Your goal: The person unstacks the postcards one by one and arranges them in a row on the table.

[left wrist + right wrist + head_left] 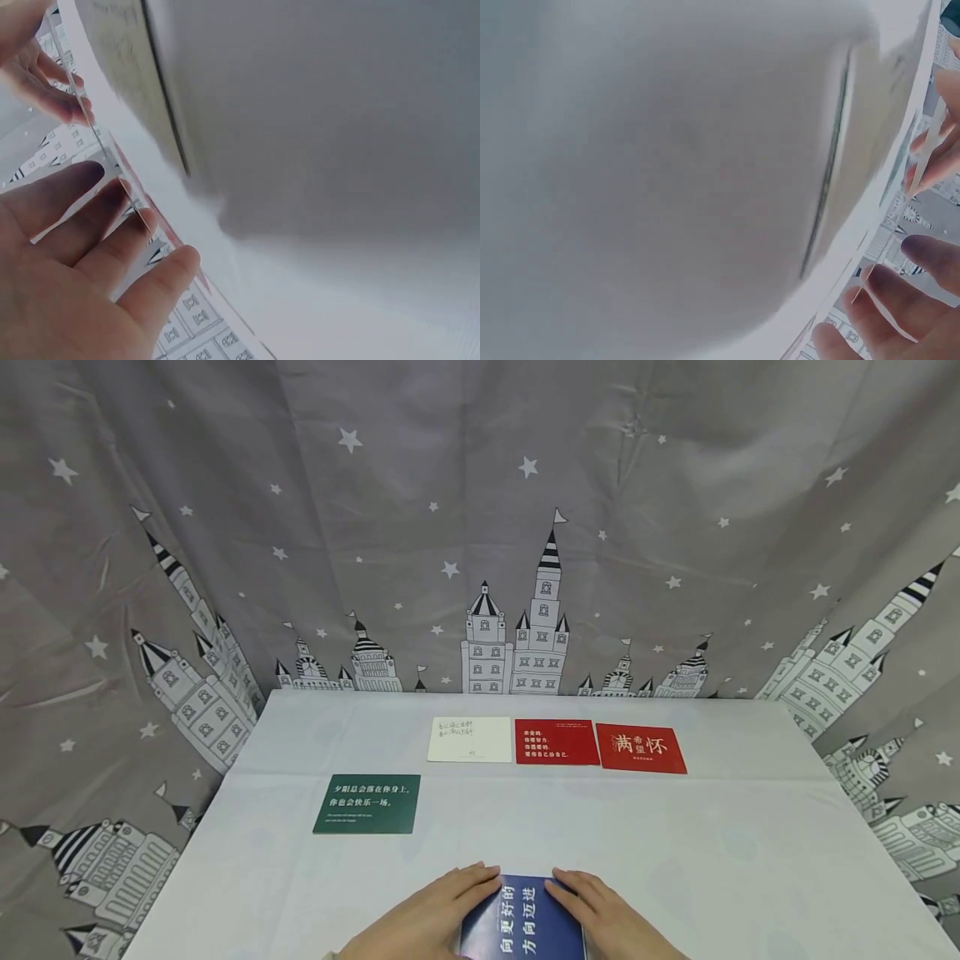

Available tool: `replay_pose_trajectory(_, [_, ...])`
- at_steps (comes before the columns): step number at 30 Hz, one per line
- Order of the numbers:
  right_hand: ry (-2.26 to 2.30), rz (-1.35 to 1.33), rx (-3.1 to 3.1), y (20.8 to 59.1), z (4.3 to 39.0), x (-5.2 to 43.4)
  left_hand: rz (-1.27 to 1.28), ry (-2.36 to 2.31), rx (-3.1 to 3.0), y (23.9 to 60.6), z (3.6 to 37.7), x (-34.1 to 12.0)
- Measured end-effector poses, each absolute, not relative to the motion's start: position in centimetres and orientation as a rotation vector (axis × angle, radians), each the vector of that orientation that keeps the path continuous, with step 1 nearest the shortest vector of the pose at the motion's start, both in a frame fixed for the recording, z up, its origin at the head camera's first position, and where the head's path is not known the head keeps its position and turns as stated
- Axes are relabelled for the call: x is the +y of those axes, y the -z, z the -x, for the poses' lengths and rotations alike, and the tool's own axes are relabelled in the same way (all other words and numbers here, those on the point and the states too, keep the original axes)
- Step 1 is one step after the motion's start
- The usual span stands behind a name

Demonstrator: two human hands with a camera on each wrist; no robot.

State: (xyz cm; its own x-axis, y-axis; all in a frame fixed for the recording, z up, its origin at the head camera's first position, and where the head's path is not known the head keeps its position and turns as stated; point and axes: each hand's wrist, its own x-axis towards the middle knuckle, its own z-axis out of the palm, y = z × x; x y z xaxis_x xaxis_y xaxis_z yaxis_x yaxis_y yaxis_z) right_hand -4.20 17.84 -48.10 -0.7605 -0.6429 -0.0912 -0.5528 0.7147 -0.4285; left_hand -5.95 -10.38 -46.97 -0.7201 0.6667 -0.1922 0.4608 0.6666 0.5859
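A blue card point(555, 935) with white characters running sideways lies between my hands at the front of the table. My left hand point(427, 914) grips its left edge, fingertips on the upper left corner. From the other side my right hand point(611, 918) grips the right edge, fingertips over the upper right corner. Most of both thumbs and the card's near end are hidden or out of frame. In the left wrist view, the left fingers point(139, 255) spread along a thin edge. The right fingers point(881, 307) look much the same in the right wrist view.
A green card point(367, 804) lies to the left on the white table point(712, 860). Farther back, a cream card point(469, 740) with handwriting, a red card point(557, 742) and another red card point(641, 748) form a row. A grey curtain point(450, 468) with castles hangs behind.
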Motion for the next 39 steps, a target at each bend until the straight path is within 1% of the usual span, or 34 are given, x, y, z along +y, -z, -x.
replay_pose_trajectory(4, [0.590,0.984,2.697,47.8,4.5,17.9,-0.845,-0.743,2.488,46.5,6.3,-10.6])
replay_pose_trajectory(8, [0.585,0.997,2.710,47.6,5.0,17.8,-0.861,-0.758,2.505,46.3,6.5,-11.0])
replay_pose_trajectory(15, [0.615,0.917,2.635,46.8,6.0,17.4,-1.135,-0.644,2.623,46.1,7.4,-12.3])
replay_pose_trajectory(18, [0.607,0.891,2.623,46.6,6.6,17.1,-1.159,-0.621,2.641,46.0,8.0,-12.5])
replay_pose_trajectory(21, [0.600,0.941,2.663,46.7,7.2,16.9,-1.170,-0.606,2.658,46.0,8.7,-12.8])
replay_pose_trajectory(25, [0.605,1.074,2.737,47.1,8.1,16.7,-1.220,-0.590,2.699,46.2,9.5,-13.2])
replay_pose_trajectory(30, [0.605,1.141,2.757,47.2,9.2,16.3,-1.231,-0.596,2.720,46.2,10.4,-13.6])
replay_pose_trajectory(39, [0.590,1.142,2.735,47.0,11.0,15.5,-1.128,-0.601,2.701,46.2,11.6,-14.2])
